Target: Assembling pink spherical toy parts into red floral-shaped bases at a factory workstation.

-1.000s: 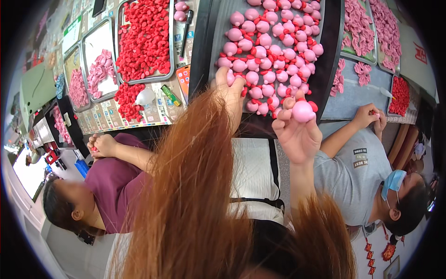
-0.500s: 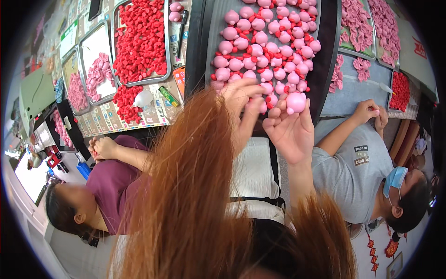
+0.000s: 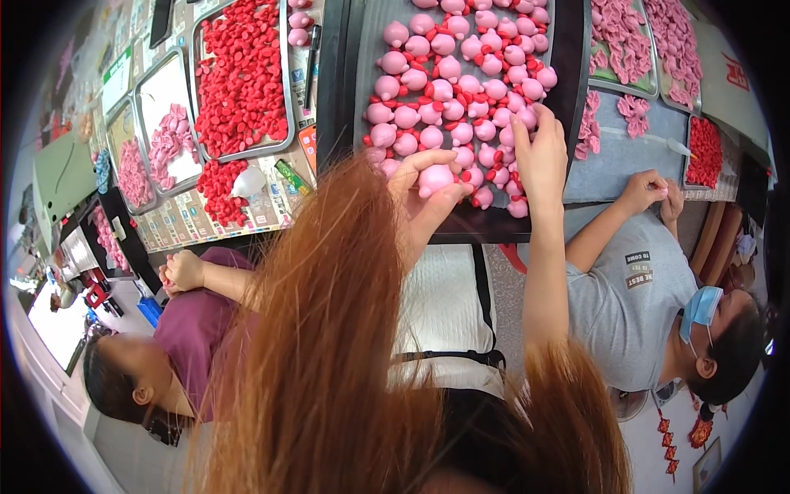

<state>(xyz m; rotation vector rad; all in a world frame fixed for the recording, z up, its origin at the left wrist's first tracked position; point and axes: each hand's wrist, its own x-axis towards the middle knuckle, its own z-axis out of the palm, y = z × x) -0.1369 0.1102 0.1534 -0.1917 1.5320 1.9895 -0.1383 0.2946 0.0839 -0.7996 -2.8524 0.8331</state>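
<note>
My left hand (image 3: 418, 196) is closed on a pink ball-shaped piece (image 3: 434, 180) with a small nub, held over the near edge of a dark tray (image 3: 350, 107). Red bits show by its fingertips. Many similar pink balls (image 3: 405, 117) lie in that tray, with small red pieces (image 3: 461, 100) among them. Toward the tray's right side reaches my right hand (image 3: 545, 160), its thumb and fingers around a pink ball (image 3: 527, 118) among the others; the grip is partly hidden.
At left stand a metal tray of red pieces (image 3: 243, 82), a loose red pile (image 3: 220, 193), a white squeeze bottle (image 3: 248, 182) and a black marker (image 3: 312, 66). A co-worker sits at each side, left (image 3: 202, 313) and right (image 3: 625, 272). Pink flat pieces (image 3: 617, 41) fill trays at right.
The left hand came back from the tray and now holds a pink ball piece near the edge. The right hand, which held one upright, has moved forward among the balls. The view shifted slightly.
</note>
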